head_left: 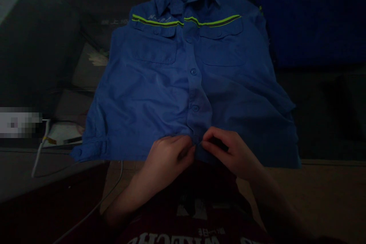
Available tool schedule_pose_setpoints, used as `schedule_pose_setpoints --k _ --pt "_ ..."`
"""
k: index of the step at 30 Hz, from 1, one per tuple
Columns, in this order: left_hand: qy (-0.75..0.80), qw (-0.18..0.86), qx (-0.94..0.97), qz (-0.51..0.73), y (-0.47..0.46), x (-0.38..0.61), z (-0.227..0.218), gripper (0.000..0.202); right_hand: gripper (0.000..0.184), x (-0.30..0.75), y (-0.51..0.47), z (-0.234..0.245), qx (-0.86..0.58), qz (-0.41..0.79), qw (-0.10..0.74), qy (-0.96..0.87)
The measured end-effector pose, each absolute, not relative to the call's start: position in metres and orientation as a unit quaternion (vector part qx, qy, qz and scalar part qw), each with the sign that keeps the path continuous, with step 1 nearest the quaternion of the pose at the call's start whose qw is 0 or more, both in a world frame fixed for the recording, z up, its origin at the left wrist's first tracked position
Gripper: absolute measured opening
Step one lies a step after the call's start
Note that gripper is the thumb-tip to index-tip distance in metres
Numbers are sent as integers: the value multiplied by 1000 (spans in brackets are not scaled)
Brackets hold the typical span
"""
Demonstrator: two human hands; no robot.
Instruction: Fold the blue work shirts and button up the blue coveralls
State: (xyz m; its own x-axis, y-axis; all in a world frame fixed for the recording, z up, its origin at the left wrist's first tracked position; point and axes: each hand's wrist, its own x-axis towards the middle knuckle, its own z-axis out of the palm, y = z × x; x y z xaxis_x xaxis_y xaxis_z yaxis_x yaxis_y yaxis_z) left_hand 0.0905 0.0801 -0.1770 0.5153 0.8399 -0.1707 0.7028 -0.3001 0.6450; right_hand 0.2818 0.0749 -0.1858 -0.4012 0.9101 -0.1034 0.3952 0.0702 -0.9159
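Note:
A blue work shirt (pixel 160 95) with a yellow-green stripe across the chest lies front up on a dark sofa, collar away from me. Its button placket (pixel 193 91) runs down the middle with buttons done up. My left hand (pixel 168 156) and my right hand (pixel 225 152) meet at the bottom of the placket near the hem. Both hands pinch the fabric there, fingers curled, thumbs and fingertips pressed on the cloth on either side of the lowest button spot. The button itself is hidden under my fingers.
A dark blue folded garment (pixel 309 19) lies at the back right. A white cable (pixel 40 152) and a light pouch (pixel 63 133) sit at the left by the sofa edge. A wooden floor (pixel 328 194) shows at the lower right. The scene is dim.

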Motion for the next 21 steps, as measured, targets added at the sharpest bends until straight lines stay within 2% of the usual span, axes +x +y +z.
schedule_pose_setpoints --k 5,16,21 --pt "482 382 778 129 80 92 -176 23 16 278 78 -181 -487 510 259 -660" --pt "503 389 748 190 76 95 -180 12 18 281 79 -179 -467 524 234 -673" --pt "500 417 729 211 77 95 -179 12 17 279 79 -182 -479 484 249 -689"
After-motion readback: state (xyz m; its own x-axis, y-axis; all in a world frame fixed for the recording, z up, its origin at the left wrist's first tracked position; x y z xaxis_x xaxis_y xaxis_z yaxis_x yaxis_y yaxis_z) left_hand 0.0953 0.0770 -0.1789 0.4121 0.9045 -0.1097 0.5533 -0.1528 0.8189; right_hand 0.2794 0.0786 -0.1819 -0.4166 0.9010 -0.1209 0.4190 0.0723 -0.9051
